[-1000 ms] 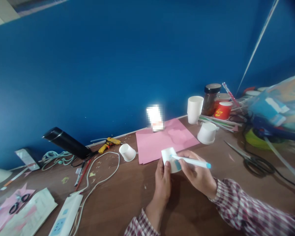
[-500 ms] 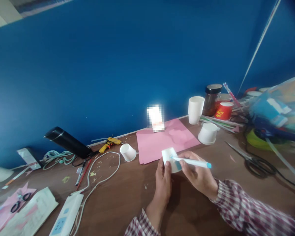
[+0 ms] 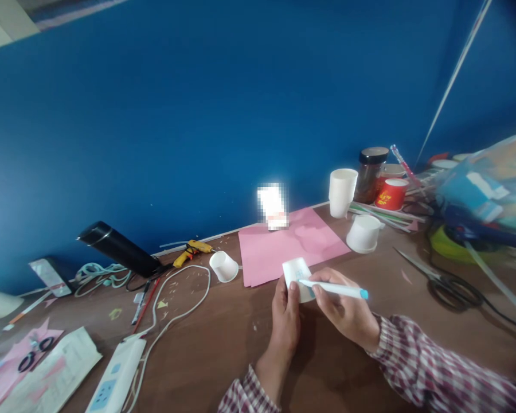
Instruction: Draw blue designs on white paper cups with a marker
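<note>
My left hand (image 3: 287, 318) grips a small white paper cup (image 3: 294, 268) from its left side, thumb on the near face. Light blue marks show on the cup's surface. Pinched in my right hand (image 3: 348, 310) is a white marker (image 3: 337, 288) with a light blue end, and its tip rests on or right by the marked cup wall. Just beyond the cup, pink paper sheets (image 3: 269, 258) lie on the brown table (image 3: 206, 361). The cup's lower part is hidden behind my fingers.
White cups (image 3: 223, 267) (image 3: 363, 234) stand on both sides, with a cup stack (image 3: 343, 192) behind. Large scissors (image 3: 449, 287) lie right. A yellow glue gun (image 3: 193, 251), power strip (image 3: 117, 376) with its cord, and black cylinder (image 3: 118, 249) occupy the left. The blue wall (image 3: 223, 115) bounds the back.
The marker tip has shifted slightly down and left on the cup, my right hand moving a little with it. My left hand and the cup stay in place.
</note>
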Motion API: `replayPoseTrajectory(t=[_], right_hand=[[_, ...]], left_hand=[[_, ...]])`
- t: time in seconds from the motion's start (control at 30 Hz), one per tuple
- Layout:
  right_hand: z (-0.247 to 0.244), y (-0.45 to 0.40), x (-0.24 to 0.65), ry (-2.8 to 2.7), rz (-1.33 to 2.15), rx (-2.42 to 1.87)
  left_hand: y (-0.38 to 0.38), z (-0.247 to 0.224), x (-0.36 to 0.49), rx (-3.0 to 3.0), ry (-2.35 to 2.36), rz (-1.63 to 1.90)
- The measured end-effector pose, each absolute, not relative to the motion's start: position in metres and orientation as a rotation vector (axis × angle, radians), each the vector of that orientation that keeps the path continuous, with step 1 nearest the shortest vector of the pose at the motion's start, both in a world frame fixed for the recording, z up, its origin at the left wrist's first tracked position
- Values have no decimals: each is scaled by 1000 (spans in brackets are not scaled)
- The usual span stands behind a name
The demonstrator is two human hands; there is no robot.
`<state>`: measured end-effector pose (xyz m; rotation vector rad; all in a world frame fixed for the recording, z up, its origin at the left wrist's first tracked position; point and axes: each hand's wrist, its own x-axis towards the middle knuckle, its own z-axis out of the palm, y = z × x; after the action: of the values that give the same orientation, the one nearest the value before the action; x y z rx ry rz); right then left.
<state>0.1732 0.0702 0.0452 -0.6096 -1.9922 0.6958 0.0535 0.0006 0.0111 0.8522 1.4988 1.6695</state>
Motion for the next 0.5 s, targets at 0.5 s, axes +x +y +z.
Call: replayPoseTrajectory(t=[0.5], right_hand=[[45,73,174,-1980,666,-659]], left_hand=[[1,9,55,810,1460,1703]])
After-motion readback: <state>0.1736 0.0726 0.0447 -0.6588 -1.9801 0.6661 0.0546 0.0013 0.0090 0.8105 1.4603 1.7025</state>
